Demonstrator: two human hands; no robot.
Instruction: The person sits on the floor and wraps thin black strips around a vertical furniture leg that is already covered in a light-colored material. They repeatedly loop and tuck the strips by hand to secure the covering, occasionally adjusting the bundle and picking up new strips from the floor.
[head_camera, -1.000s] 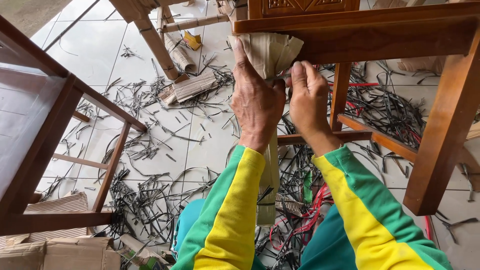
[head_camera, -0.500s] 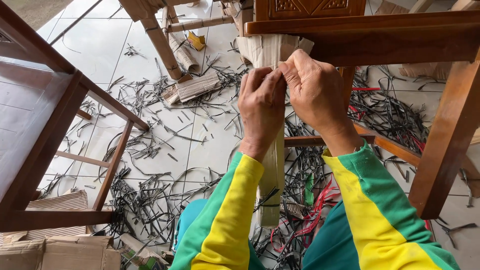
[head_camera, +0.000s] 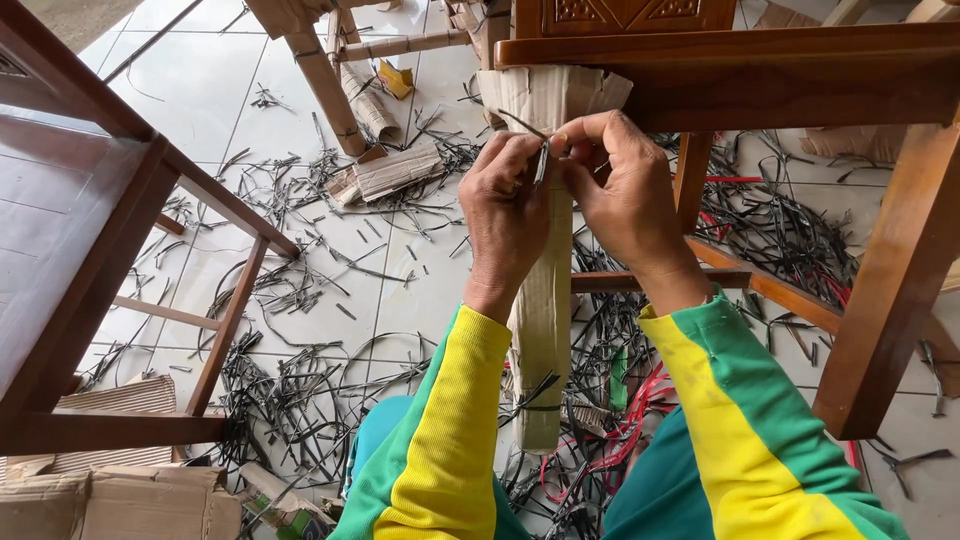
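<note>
Left hand (head_camera: 508, 205) and right hand (head_camera: 622, 190) meet at the top of a cardboard-wrapped wooden chair leg (head_camera: 543, 310), just under the dark brown wooden seat rail (head_camera: 760, 70). Both sets of fingers pinch a thin black plastic strap (head_camera: 538, 150) that runs around the wrap; left thumb and forefinger clamp one end, right fingertips grip the part beside it, neither hand loose. A second black strap band (head_camera: 540, 408) sits low on the same leg. Cardboard flares open at the top against the rail

Judgement: step in hand looks like cinching or fastening the strap at the upper wrap. To do it well, keep both pinches close together, hold tension even, keep the strap flat on the cardboard so it doesn't slip off the flared edge

Around: white tiled floor (head_camera: 200, 110) littered with cut black strap scraps (head_camera: 300, 400), red strap pieces (head_camera: 640, 410), loose corrugated cardboard sheet (head_camera: 395, 172), another brown wooden chair frame (head_camera: 110, 260) on the left
</note>
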